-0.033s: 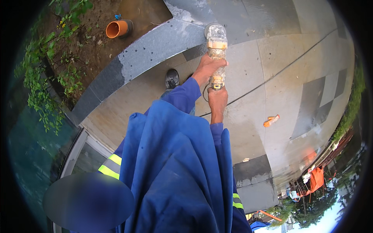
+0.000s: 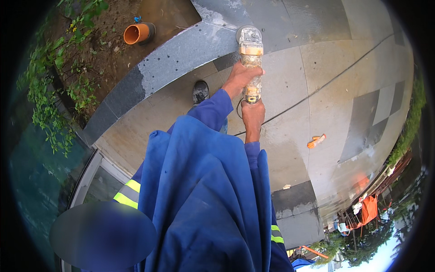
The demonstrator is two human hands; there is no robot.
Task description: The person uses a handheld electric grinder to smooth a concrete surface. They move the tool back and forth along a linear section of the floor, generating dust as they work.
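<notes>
An angle grinder (image 2: 252,54), its yellow body caked in pale dust, reaches away from me. Its round disc end (image 2: 248,33) is over the right end of the curved grey stone border (image 2: 181,54); contact with the stone is hard to make out. My left hand (image 2: 241,79) wraps round the middle of the body, thumb across the top. Around the rear end, where a dark cable (image 2: 317,90) leads off to the right, my right hand (image 2: 253,115) is closed. Its fingers are partly hidden beneath the tool.
Bare soil with green plants (image 2: 50,90) and an orange pipe end (image 2: 138,33) lies beyond the border. My dark shoe (image 2: 200,92) stands on the paving. An orange and white glove (image 2: 316,141) lies on the slabs to the right. A glass panel's frame (image 2: 93,174) is at left.
The grinder and both hands have shifted very slightly to the left. Both hands keep their hold.
</notes>
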